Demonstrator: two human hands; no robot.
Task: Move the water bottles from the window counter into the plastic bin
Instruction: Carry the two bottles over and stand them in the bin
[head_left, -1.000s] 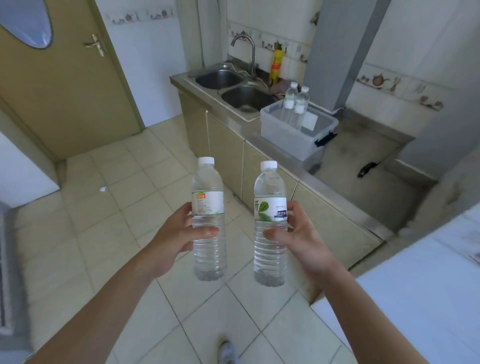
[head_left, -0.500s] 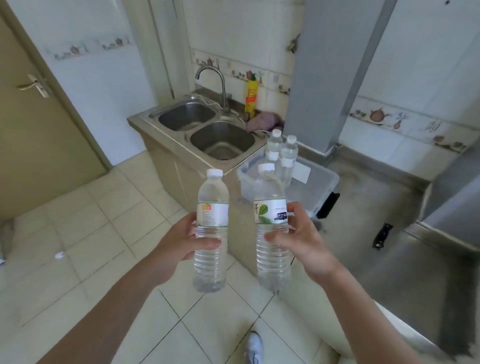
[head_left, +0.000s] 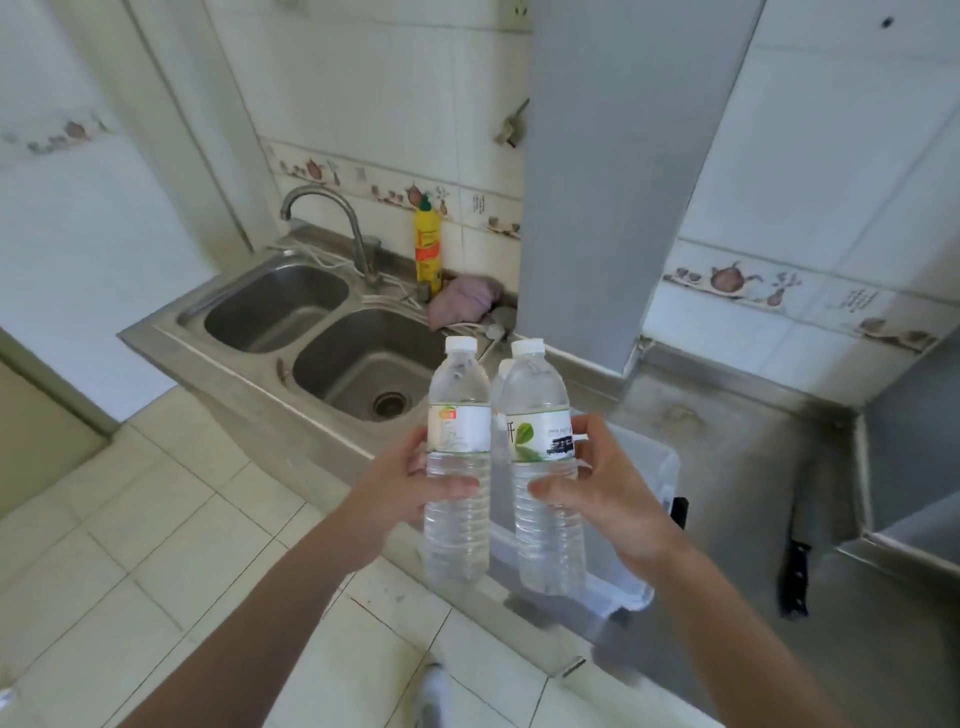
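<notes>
Two upright water bottles, caps up — left bottle (head_left: 457, 467) gripped by left hand (head_left: 400, 488), right bottle (head_left: 543, 467) by right hand (head_left: 602, 499) — now nearer, over the plastic bin (head_left: 660, 467).

Two clear capped water bottles (head_left: 458, 467) (head_left: 543, 478) upright, side by side, above translucent plastic bin (head_left: 657, 467)
</notes>
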